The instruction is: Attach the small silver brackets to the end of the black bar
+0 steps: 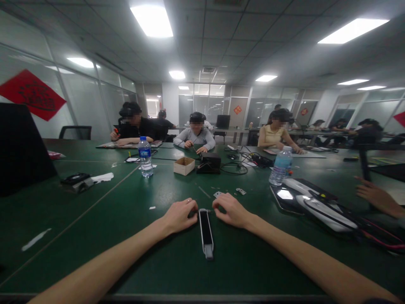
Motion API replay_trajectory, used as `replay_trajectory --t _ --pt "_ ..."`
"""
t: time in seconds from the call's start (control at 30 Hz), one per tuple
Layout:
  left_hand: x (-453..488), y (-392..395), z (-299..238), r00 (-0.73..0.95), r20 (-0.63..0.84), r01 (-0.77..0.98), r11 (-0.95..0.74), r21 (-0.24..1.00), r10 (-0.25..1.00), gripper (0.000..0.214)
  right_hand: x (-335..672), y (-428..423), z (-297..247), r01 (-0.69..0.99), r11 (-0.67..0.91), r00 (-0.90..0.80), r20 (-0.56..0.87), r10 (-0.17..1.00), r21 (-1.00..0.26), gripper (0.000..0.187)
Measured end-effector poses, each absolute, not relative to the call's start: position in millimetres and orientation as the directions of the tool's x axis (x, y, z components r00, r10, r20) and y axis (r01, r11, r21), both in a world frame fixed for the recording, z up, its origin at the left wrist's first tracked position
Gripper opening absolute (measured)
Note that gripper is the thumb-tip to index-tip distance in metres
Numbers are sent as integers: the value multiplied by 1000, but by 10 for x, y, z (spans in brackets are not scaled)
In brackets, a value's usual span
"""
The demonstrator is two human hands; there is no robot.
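Note:
A long narrow device (206, 232) with a black middle, a pale rim and a grey tip at its near end lies on the green table between my hands. My left hand (180, 216) rests just left of its far end, fingers curled and thumb close to the fingertips. On the other side, my right hand (232, 210) is curled the same way beside a small dark piece at the far end. Whatever either pinch holds, if anything, is too small to make out. Small metal plates (241, 191) lie beyond my right hand.
Ahead stand an open box (184, 166), a black box-shaped device (209, 163) and a water bottle (145, 157). To the right are another bottle (281, 166), a tablet-like slab (286, 199), a white-and-black device (327, 213) and another person's hand (378, 196). Several people sit across the table.

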State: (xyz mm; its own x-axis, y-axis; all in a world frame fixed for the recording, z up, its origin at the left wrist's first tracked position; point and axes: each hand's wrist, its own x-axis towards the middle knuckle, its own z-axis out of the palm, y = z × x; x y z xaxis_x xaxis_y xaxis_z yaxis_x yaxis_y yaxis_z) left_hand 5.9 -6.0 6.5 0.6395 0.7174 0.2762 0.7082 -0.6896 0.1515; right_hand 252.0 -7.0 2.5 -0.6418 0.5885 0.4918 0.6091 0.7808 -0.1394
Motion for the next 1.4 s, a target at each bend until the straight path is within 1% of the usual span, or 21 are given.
replay_trajectory --t 0.2,0.4,0.8,0.93,1.17,1.4 --pt "77 -67 50 623 275 722 -674 155 732 10 2437 -110 -31 555 816 -656 518 549 -161 9" --pt "90 -86 65 614 261 736 -660 150 745 11 2463 -84 -59 539 830 -644 566 515 -142 10" --pt "99 -94 78 602 264 747 -648 146 753 13 2459 -94 -40 537 829 -646 555 524 -156 11" --pt "104 -109 94 592 270 749 -642 164 759 14 2458 -105 -25 535 830 -652 550 522 -154 11" --pt "90 -79 53 617 283 721 -672 171 734 12 2452 -119 -5 539 827 -650 546 529 -161 11" --pt "99 -87 65 600 280 734 -655 178 749 13 2457 -89 -54 541 826 -632 571 524 -158 11"
